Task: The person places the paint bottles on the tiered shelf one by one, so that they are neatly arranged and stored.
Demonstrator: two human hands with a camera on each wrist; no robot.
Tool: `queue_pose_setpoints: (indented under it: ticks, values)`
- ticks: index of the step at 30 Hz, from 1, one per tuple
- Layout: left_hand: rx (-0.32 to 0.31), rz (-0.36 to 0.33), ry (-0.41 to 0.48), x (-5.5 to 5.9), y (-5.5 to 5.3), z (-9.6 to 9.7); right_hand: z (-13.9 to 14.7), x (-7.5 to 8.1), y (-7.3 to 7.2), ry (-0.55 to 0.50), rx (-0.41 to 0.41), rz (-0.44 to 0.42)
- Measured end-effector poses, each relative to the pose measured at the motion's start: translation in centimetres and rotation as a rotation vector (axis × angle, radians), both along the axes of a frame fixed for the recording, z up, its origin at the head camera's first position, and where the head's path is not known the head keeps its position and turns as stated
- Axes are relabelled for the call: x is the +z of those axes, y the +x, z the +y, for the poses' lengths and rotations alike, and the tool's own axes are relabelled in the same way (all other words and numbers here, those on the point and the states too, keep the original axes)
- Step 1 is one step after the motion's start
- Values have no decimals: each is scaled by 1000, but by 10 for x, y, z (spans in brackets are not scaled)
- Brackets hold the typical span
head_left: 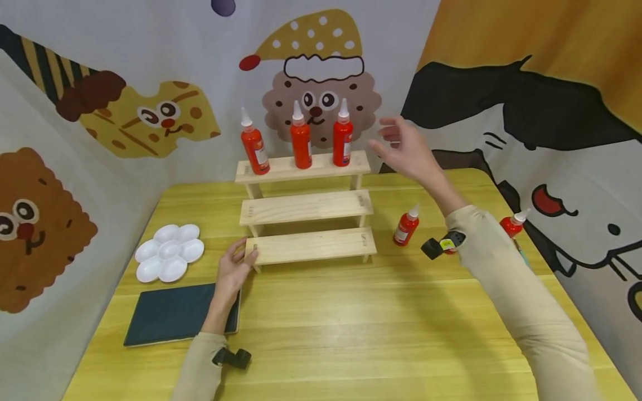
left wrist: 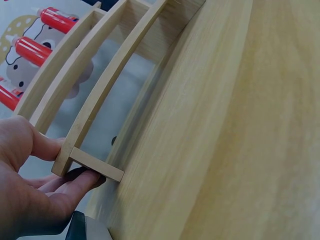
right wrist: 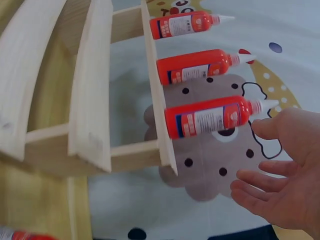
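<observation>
A three-tier wooden display stand [head_left: 307,207] stands on the table. My left hand [head_left: 236,268] grips the left end of its lowest shelf [left wrist: 107,80], thumb on top and fingers at the end support. Three red squeeze bottles with white nozzles stand along the top shelf: a left one [head_left: 256,147], a middle one [head_left: 301,142] and a right one [head_left: 343,140]. Just right of the right bottle, my right hand [head_left: 405,147] is in the air with fingers spread and nothing held. In the right wrist view a gap separates its fingers from the nearest bottle [right wrist: 212,117].
Another red bottle [head_left: 405,227] stands on the table right of the stand. Farther right, one more red bottle [head_left: 511,224] is partly behind my sleeve. A white flower-shaped palette [head_left: 169,252] and a dark flat board [head_left: 168,313] lie at left. A printed curtain [head_left: 210,33] hangs behind.
</observation>
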State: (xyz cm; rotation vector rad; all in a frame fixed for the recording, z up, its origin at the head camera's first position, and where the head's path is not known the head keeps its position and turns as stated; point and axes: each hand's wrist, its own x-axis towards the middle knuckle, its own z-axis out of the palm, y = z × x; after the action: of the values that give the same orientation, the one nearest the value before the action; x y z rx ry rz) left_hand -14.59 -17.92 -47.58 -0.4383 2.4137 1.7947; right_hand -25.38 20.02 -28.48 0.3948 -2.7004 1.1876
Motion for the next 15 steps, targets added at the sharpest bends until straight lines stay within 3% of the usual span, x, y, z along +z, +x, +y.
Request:
queue_pose_setpoints:
  ticks: [7,15]
  values:
    - [5,-13,11,0,2,0,23,-15,19,41,-23,6]
    - [4,-14,15,-1,0,-1,45,-40,47,24,-37,-53]
